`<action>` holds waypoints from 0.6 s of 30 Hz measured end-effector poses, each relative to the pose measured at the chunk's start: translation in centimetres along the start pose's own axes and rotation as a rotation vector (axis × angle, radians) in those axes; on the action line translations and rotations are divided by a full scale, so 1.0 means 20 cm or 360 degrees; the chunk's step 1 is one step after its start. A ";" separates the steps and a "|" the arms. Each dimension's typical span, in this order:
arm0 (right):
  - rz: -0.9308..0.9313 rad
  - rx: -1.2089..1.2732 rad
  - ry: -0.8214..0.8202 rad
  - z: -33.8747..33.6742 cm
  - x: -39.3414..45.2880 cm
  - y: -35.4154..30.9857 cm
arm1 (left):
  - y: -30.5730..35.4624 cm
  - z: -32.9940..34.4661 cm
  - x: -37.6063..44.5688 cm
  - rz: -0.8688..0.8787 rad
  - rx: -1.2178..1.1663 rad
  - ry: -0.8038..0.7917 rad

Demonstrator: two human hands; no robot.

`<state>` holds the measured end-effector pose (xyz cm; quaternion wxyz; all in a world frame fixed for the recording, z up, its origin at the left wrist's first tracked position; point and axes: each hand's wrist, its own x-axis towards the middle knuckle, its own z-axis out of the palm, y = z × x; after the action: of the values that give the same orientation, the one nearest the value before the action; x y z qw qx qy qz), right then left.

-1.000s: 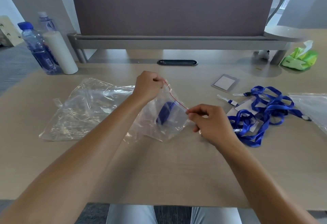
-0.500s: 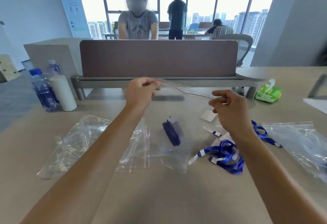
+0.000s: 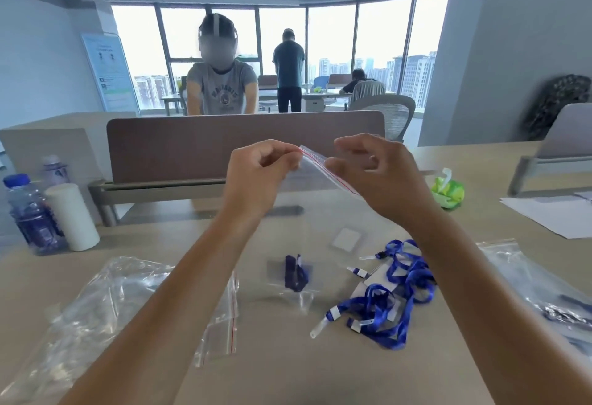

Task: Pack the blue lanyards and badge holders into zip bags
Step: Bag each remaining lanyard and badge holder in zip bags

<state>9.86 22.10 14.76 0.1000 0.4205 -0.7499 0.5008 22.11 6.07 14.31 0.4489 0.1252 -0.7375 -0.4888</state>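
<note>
one zip bag (image 3: 307, 231) is up off the desk (image 3: 288, 372), hanging between both hands with a rolled blue lanyard (image 3: 296, 273) sagging at its bottom. left hand (image 3: 256, 174) pinches the left end of the red seal strip, fingers curled tight on it; right hand (image 3: 381, 177) holds the other end, thumb on the strip, the remaining fingers loosely curled above it. the film looks thin, slack and slick, so it probably wants holding at the stiffer seal edge rather than the floppy body, and it likely weighs next to nothing even loaded.

going down in size: one heap of spare clear bags (image 3: 105, 308) lies crumpled to the left, too overlapped to count; one more bag (image 3: 528, 283) lies at the right edge. the loose lanyards (image 3: 394, 302) sit in one tangle by the right forearm, count uncertain, soft and apt to snag. badge holders: one clear one (image 3: 347, 239) lies apart, others seem buried in the tangle.
</note>
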 end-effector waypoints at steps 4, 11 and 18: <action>-0.0079 0.0078 -0.0191 0.01 0.02 -0.03 | 0.03 0.04 -0.03 0.0085 0.0003 0.0017; -0.0126 0.0214 -0.0178 0.00 0.00 -0.03 | 0.07 0.05 -0.08 0.0040 0.0077 0.0015; -0.0197 0.0123 -0.0215 0.02 -0.04 -0.04 | 0.10 0.03 -0.15 0.0080 0.0145 -0.0069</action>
<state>11.04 22.09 14.79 0.0638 0.5025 -0.7075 0.4929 23.82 9.37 14.20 0.4388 0.1162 -0.7715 -0.4459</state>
